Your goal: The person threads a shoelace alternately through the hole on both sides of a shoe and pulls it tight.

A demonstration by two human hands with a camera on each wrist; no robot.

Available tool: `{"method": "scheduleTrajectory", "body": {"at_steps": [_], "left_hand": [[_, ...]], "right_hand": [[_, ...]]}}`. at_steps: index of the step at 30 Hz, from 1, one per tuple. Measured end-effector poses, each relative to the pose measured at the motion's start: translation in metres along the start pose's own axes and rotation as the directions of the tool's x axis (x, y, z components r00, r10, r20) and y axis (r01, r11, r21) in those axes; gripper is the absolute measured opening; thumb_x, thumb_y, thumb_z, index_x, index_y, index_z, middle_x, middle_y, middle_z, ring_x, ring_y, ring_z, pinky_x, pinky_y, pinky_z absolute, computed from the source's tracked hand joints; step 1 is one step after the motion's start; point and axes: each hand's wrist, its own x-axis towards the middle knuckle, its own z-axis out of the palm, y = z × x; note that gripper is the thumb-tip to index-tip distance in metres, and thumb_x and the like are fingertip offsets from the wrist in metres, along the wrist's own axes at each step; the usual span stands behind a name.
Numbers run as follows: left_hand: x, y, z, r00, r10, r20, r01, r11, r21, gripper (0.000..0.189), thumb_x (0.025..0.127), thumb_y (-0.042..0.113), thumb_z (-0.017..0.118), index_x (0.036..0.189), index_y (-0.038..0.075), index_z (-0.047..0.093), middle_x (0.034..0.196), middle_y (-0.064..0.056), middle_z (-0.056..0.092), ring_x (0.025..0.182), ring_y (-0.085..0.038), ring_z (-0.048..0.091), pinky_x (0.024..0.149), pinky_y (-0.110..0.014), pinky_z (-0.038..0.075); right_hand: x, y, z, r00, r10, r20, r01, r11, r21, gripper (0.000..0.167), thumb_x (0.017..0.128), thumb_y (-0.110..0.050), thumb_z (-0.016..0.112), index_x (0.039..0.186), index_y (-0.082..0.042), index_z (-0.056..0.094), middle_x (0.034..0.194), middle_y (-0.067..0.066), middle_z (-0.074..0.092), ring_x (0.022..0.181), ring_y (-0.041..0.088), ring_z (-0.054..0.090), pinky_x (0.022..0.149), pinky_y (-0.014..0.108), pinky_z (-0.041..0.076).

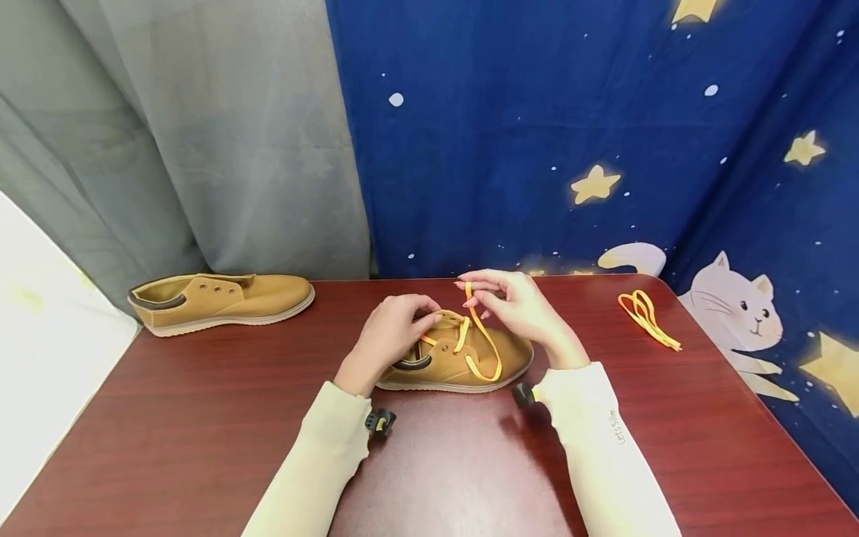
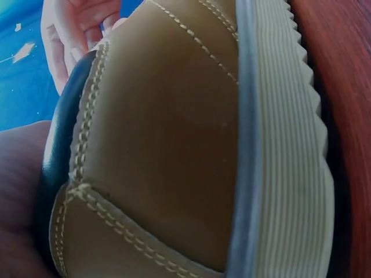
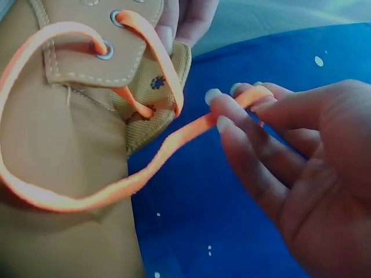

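A tan lace-up shoe stands on the table, toe to the right. My left hand grips the shoe's tongue near the ankle opening; in the right wrist view its fingers show at the flap's far edge. An orange shoelace runs through metal eyelets on the near flap and arcs out in a loose loop. Its free end is pinched between the thumb and fingers of my right hand, raised above the toe. The left wrist view is filled by the shoe's stitched side and ribbed sole.
A matching tan shoe, its eyelets unlaced, stands at the table's back left. A folded orange shoelace lies at the back right. Grey and blue star-patterned curtains hang behind the table's back edge.
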Motion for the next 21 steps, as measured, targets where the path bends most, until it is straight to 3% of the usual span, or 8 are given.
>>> {"method": "scheduleTrajectory", "body": {"at_steps": [4,7,10,13,16,21], "left_hand": [[0.000,-0.001,0.001,1.000,0.005,-0.010,-0.005,1.000,0.018,0.009,0.093,0.027,0.073,0.098,0.020,0.078,0.096,0.004,0.077,0.082,-0.015,0.066,0.074,-0.036,0.052],[0.000,-0.001,0.002,1.000,0.006,-0.015,-0.005,1.000,0.028,0.010,0.094,0.027,0.073,0.098,0.020,0.078,0.097,0.004,0.077,0.084,-0.015,0.068,0.075,-0.037,0.053],[-0.001,-0.001,0.003,1.000,0.001,-0.018,0.000,0.999,0.034,0.010,0.093,0.028,0.073,0.098,0.021,0.078,0.098,0.004,0.077,0.085,-0.016,0.069,0.076,-0.038,0.054],[-0.001,-0.001,0.002,1.000,-0.005,-0.024,0.006,0.999,0.048,0.010,0.093,0.028,0.073,0.098,0.021,0.077,0.097,0.004,0.077,0.086,-0.017,0.070,0.076,-0.038,0.054],[-0.001,0.000,0.003,1.000,-0.009,-0.028,0.010,0.998,0.060,0.010,0.093,0.029,0.073,0.098,0.022,0.077,0.097,0.005,0.077,0.085,-0.017,0.070,0.075,-0.038,0.054],[0.000,0.002,0.003,0.999,-0.019,-0.035,0.021,0.998,0.061,0.010,0.093,0.029,0.073,0.098,0.022,0.078,0.096,0.005,0.077,0.084,-0.016,0.070,0.074,-0.037,0.054]], "right_hand": [[0.000,-0.002,0.004,0.996,-0.011,-0.094,0.004,0.997,-0.080,0.020,0.094,-0.009,0.070,0.113,-0.011,0.077,0.099,0.007,0.079,0.079,0.020,0.074,0.060,0.019,0.052],[0.001,0.000,0.008,0.988,-0.021,-0.153,0.006,0.995,-0.095,0.016,0.092,-0.009,0.073,0.105,-0.012,0.080,0.090,0.006,0.078,0.070,0.013,0.068,0.055,0.019,0.047],[0.003,0.004,0.011,0.980,-0.043,-0.193,0.021,0.993,-0.113,0.015,0.090,-0.008,0.074,0.103,-0.011,0.081,0.093,0.007,0.073,0.076,0.006,0.059,0.062,0.018,0.045],[0.005,0.007,0.012,0.972,-0.062,-0.225,0.043,0.995,-0.088,0.015,0.089,-0.006,0.074,0.103,-0.008,0.081,0.101,0.010,0.070,0.085,0.007,0.060,0.073,0.015,0.047],[0.006,0.009,0.013,0.969,-0.011,-0.246,0.015,1.000,0.015,0.016,0.090,-0.006,0.073,0.105,-0.005,0.080,0.105,0.013,0.076,0.090,0.009,0.068,0.079,0.014,0.051],[0.009,0.012,0.021,0.956,0.139,-0.259,-0.109,0.986,0.126,0.019,0.092,-0.013,0.073,0.107,-0.002,0.078,0.100,0.018,0.078,0.080,0.003,0.071,0.076,0.023,0.058]]}}
